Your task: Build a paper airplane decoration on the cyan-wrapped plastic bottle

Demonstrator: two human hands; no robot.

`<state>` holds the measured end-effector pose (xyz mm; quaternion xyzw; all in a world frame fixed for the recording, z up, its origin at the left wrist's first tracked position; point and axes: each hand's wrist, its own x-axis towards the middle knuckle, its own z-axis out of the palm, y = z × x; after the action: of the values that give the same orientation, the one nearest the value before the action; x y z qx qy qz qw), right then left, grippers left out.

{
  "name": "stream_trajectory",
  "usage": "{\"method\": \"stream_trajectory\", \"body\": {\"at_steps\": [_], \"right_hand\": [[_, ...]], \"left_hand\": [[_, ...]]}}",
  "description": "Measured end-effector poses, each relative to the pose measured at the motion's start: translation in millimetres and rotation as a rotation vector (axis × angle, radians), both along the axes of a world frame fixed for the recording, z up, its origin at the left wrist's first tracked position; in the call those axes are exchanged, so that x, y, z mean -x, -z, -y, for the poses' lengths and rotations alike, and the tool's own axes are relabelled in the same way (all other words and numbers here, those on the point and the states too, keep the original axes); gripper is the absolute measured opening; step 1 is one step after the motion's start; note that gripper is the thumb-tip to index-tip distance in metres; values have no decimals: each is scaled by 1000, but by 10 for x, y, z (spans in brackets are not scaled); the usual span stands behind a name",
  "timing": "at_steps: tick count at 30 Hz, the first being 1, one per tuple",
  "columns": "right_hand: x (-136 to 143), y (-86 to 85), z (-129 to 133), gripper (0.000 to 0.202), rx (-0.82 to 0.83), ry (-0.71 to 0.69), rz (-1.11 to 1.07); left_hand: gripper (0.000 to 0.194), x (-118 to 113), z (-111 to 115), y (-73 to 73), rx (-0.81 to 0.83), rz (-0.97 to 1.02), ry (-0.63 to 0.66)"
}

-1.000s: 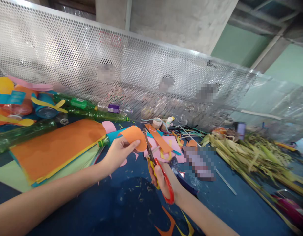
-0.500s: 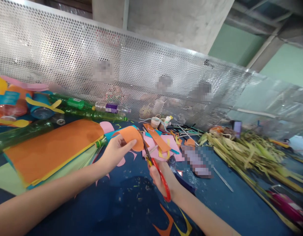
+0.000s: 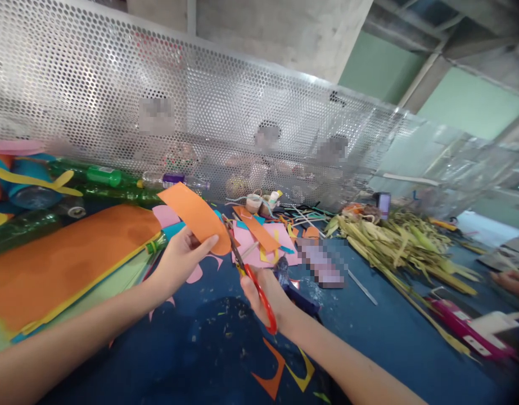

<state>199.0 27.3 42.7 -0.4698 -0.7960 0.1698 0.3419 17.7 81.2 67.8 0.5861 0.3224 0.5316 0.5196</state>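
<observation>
Pinched in my left hand is an orange paper strip with a rounded lower end; its upper end stands up to the left. My right hand is closed around red-handled scissors, whose dark blades point up and left beside the rounded end of the strip. Whether the blades touch the paper is hard to tell. Under and behind the blades, pink paper lies with orange, yellow and blue pieces on it. A dark blue tool, partly hidden, rests right of my right hand.
Stacked coloured sheets and green bottles are at left. Corn husks and a magenta power strip lie at right. Cut scraps sit near the front. A person's hand shows at the right edge, beyond a perforated panel.
The orange strip now stands up more, its free end higher and further left. The view has turned right, bringing another person's hand into sight. Both my hands keep their holds.
</observation>
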Motion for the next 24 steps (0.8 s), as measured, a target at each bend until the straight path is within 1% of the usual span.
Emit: {"method": "stream_trajectory", "body": {"at_steps": [5, 8, 10, 13, 15, 16, 18, 20, 22, 24], "right_hand": [[15, -17, -2, 46, 38, -1, -12], [25, 23, 4, 47, 84, 12, -64], [34, 77, 5, 48, 160, 21, -140], [53, 147, -21, 47, 341, 72, -331], [67, 158, -60, 43, 395, 97, -435], [72, 152, -85, 41, 378, 96, -456], [77, 131, -136, 36, 290, 82, -483], [74, 112, -182, 37, 212, 80, -561], [65, 102, -215, 38, 198, 82, -646], [54, 95, -231, 37, 216, 52, -661]], "left_hand": [[36, 4, -16, 33, -19, -20, -23], [37, 6, -23, 47, -20, -25, -22], [37, 5, -25, 49, -17, -27, -18], [33, -4, -26, 50, 2, -43, -36], [29, -15, -24, 64, 24, -64, -31], [27, -22, -22, 77, 37, -76, -10], [24, -37, -13, 115, 68, -106, 53], [22, -51, -2, 162, 113, -143, 108], [21, -61, 9, 200, 174, -162, 162], [23, -66, 15, 212, 239, -103, 225]]}}
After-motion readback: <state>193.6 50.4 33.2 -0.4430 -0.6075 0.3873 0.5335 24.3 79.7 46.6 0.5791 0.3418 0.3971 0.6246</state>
